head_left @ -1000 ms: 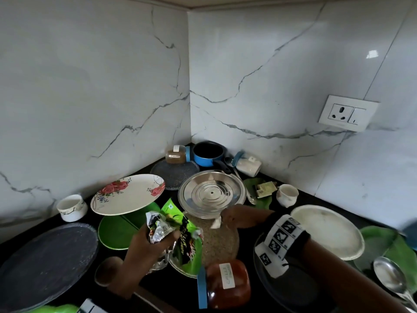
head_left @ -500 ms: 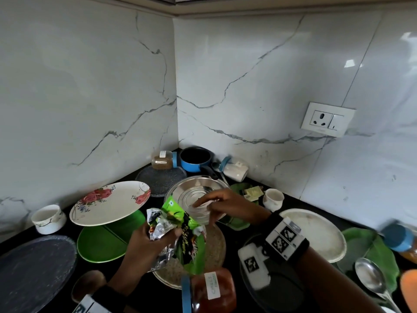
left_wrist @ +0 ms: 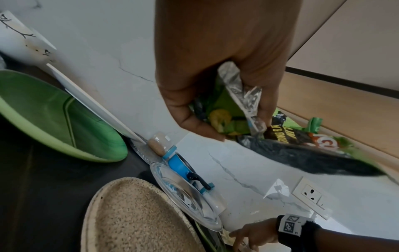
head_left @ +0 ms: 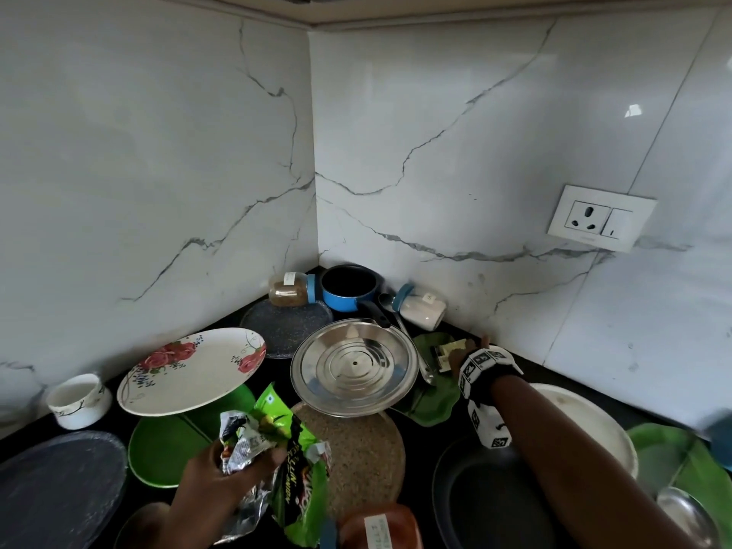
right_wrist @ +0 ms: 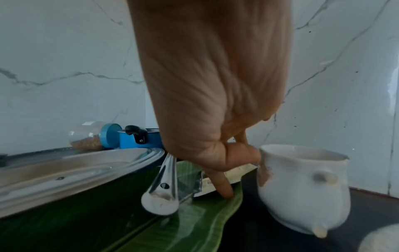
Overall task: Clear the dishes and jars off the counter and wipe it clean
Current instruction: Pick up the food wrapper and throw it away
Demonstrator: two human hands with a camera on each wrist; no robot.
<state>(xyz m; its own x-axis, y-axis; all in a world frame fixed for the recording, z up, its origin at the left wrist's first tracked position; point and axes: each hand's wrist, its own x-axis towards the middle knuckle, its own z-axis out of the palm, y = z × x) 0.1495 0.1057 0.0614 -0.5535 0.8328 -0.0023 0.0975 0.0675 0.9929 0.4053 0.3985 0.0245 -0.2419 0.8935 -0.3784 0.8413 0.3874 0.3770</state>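
Head view looks down into the counter corner; both wrist views sit low, sharing the steel plate (head_left: pixel 353 366)

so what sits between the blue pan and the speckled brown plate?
The steel plate, its near edge overlapping the speckled brown plate; blue pan behind. Head view.

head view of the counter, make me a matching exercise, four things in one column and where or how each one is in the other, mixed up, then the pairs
Things
1. steel plate
2. snack wrappers
3. blue saucepan
4. floral plate

Places or states
A. in the far corner, between two jars lying on their sides
B. tilted, over a green plate
C. crumpled in the left hand
D. overlapping the speckled plate's far edge

Pairs: 1-D, 2-C, 3-A, 4-B
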